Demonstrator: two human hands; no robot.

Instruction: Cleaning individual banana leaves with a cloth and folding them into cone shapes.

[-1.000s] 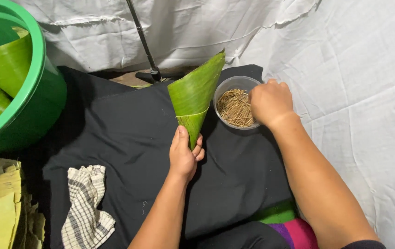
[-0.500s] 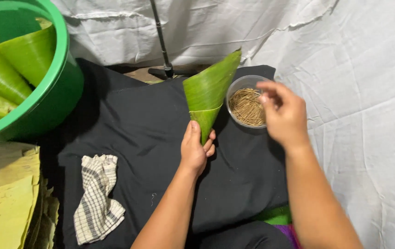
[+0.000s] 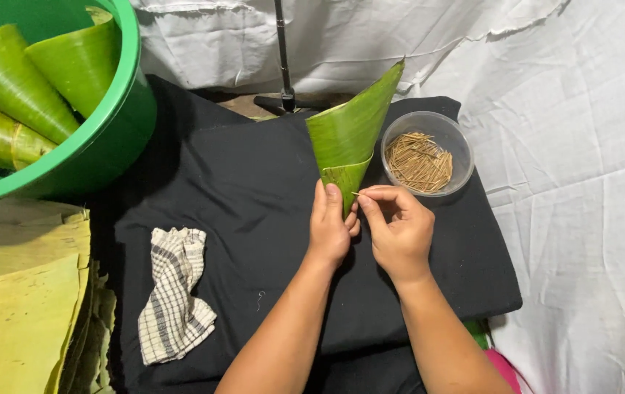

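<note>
right hand [image 3: 400, 232] returned, pinching stick, glossy leaf cone [image 3: 349, 138]

No packages, labels, signs or screens visible anywhere in view.

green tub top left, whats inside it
The green tub holds at least three rolled leaf cones. The frame edge cuts off the rest, and the cones hide its bottom.
</note>
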